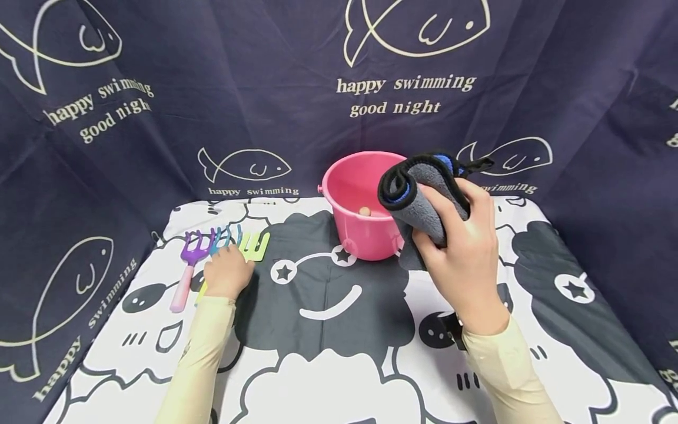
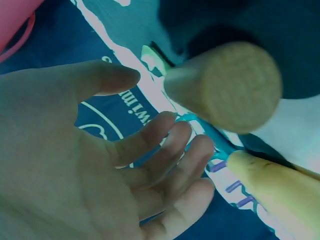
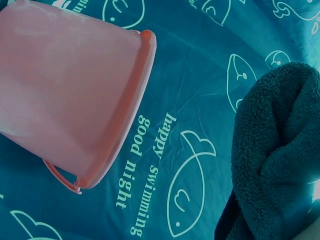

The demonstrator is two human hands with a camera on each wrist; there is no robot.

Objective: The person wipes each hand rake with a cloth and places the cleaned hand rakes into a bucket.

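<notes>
My right hand [image 1: 468, 265] grips a rolled grey towel [image 1: 418, 219] with black edging and a blue inner side, held up beside the right rim of a pink bucket [image 1: 365, 235]. In the right wrist view the towel [image 3: 270, 150] bulges at the right. My left hand [image 1: 228, 275] is over toy garden forks: a blue one [image 1: 225, 238] and a green one [image 1: 256, 250], partly hidden by it. Its fingers curve loosely, the thumb apart, near a round tan handle end [image 2: 242, 87]. To its left lies a purple fork [image 1: 195, 254] with a pink handle.
A small tan round object [image 1: 364, 211] lies inside the bucket. The cloth [image 1: 339, 377] under everything is printed with white and dark grey cartoon shapes. Dark blue curtains [image 1: 265, 70] with fish drawings rise at the back and sides.
</notes>
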